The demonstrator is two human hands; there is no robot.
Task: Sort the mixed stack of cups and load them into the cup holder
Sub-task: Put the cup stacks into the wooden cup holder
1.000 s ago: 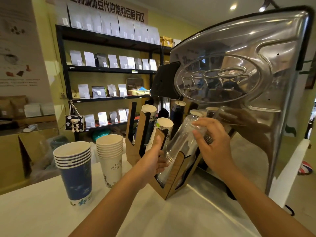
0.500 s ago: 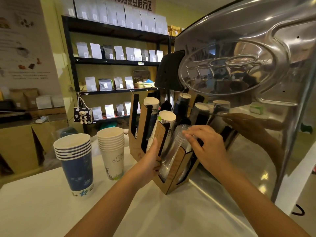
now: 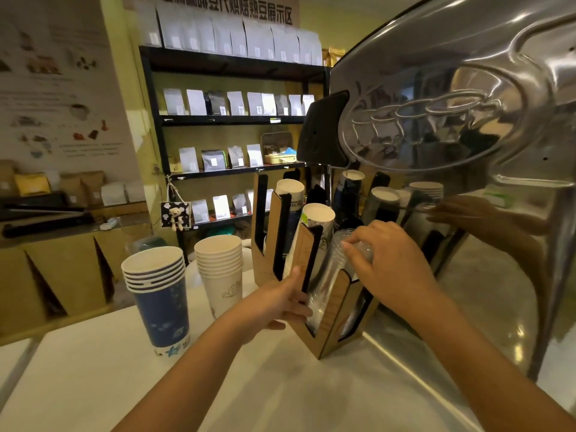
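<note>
Right hand (image 3: 393, 265): fingers curled over the top end of a stack of clear plastic cups (image 3: 327, 277), grasping it. The stack lies tilted in the nearest slot of the wooden cup holder (image 3: 335, 319), its lower end deep in the slot. Left hand (image 3: 277, 302): thumb up along the holder's near-left panel, fingers wrapped round its edge, gripping it. The slot just behind carries white printed paper cups (image 3: 316, 218); the far slot carries another stack of paper cups (image 3: 290, 190). The holder stands on the white bench (image 3: 93, 375), touching the polished metal machine (image 3: 467, 120) at right. Left of the holder, on the bench: a stack of white paper cups (image 3: 219, 269) and, nearer and further left, a stack of blue paper cups (image 3: 159, 294). Far behind: a black shelf (image 3: 230, 120) of bagged goods.
</note>
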